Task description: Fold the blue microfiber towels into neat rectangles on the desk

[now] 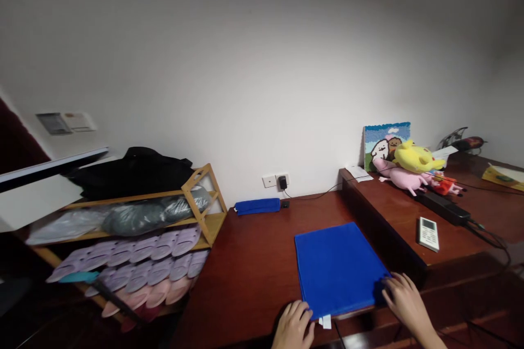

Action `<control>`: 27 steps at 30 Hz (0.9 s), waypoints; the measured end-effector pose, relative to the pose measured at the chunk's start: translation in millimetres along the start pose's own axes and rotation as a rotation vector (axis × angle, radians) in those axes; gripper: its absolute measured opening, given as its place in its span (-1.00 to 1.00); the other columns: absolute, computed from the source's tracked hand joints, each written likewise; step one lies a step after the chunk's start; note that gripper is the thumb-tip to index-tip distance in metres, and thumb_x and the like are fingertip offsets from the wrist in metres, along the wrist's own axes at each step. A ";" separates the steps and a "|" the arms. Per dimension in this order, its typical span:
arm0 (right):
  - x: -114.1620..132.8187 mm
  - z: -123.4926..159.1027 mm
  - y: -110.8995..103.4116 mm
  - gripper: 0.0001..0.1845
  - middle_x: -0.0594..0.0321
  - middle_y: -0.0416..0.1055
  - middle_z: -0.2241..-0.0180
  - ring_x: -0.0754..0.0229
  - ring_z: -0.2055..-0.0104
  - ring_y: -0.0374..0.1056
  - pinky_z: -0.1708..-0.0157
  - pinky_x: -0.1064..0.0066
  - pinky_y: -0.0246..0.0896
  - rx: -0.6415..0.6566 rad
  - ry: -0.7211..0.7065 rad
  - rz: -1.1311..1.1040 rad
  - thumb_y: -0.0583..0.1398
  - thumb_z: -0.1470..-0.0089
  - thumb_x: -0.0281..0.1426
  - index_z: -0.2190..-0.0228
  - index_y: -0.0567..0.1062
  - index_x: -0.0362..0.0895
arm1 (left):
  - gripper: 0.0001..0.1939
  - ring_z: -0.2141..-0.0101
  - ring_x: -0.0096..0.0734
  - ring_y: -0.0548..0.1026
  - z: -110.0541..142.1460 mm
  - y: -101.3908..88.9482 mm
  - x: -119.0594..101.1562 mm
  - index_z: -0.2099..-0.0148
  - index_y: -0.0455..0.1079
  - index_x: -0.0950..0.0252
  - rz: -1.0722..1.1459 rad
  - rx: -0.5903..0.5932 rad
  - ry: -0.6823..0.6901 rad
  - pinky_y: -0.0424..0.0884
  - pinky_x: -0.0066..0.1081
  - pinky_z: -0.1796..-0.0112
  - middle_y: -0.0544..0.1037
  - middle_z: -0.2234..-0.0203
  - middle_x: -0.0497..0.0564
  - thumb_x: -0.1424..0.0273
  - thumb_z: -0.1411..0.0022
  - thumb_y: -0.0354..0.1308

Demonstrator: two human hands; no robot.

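A blue cloth (339, 267) lies flat as a rough square on the reddish-brown wooden table. My left hand (293, 326) is at its near left corner, fingers bent and closed on the edge. At the near right corner my right hand (403, 300) has its curled fingers on the cloth's border, thumb beside them. A small white tag (325, 322) sticks out from the near edge beside my left hand. Farther back, a narrow folded blue cloth (257, 206) rests along the wall.
A raised wooden surface (385, 212) on the right carries a white remote (428, 234), plush toys (415, 158), a black power strip (444, 208) and a dog picture (387, 139). A black charger (282, 182) is plugged into the wall. The wooden shoe rack (204, 202) stands left.
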State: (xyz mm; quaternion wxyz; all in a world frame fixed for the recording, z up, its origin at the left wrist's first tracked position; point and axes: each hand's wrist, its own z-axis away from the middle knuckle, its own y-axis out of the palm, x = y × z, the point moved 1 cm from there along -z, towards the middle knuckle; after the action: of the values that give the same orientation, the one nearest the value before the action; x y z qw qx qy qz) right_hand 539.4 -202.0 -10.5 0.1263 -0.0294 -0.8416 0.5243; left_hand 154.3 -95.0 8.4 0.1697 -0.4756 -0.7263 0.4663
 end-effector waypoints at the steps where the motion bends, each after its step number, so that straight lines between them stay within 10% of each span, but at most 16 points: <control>1: 18.5 -6.5 -0.2 -0.62 0.10 0.60 -0.01 -0.15 -0.18 0.40 -0.29 -0.16 0.10 0.007 -0.006 -0.004 0.11 -0.22 -0.21 0.08 0.65 0.01 | -0.75 0.13 -0.17 0.57 2.8 -4.3 8.1 0.07 0.48 0.13 -0.001 0.003 -0.011 0.55 -0.16 0.08 0.62 0.15 0.03 0.50 -0.24 0.12; 8: 161.1 -22.2 35.4 -0.38 0.47 0.06 -0.41 -0.29 -0.45 -0.08 -0.29 -0.49 -0.15 0.234 -0.055 -0.143 0.01 -0.25 0.12 -0.30 0.12 0.48 | -0.68 -0.02 -0.12 0.59 26.3 -59.6 161.2 0.05 0.57 0.15 -0.275 -0.037 -0.290 0.51 -0.09 -0.07 0.66 0.02 0.07 0.29 -0.42 -0.02; 14: 170.0 -21.8 74.6 -0.33 0.49 0.10 -0.37 -0.38 -0.41 -0.02 -0.26 -0.57 -0.20 0.272 -0.022 -0.173 0.09 -0.14 0.21 -0.26 0.11 0.57 | -0.47 -0.23 0.01 0.42 62.7 -108.5 303.9 -0.16 0.51 0.31 -0.486 0.037 -0.604 0.30 0.04 -0.24 0.53 -0.18 0.18 0.21 -0.36 -0.11; 27: 135.1 -200.0 136.8 -0.34 0.46 0.04 -0.43 -0.25 -0.49 -0.20 -0.33 -0.45 -0.36 0.351 0.004 -0.038 -0.03 -0.22 0.19 -0.31 0.13 0.44 | -0.43 -0.29 -0.08 0.34 94.0 -91.6 348.4 -0.28 0.41 0.23 -0.377 -0.015 -0.637 0.33 -0.03 -0.26 0.44 -0.27 0.07 0.13 -0.37 -0.08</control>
State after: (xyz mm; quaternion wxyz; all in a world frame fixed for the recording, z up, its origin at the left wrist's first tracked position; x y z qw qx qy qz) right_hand 446.2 58.9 -24.1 0.1411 0.0080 -0.7373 0.6606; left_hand -130.1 142.1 -31.2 0.0144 -0.1656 -0.8208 0.5464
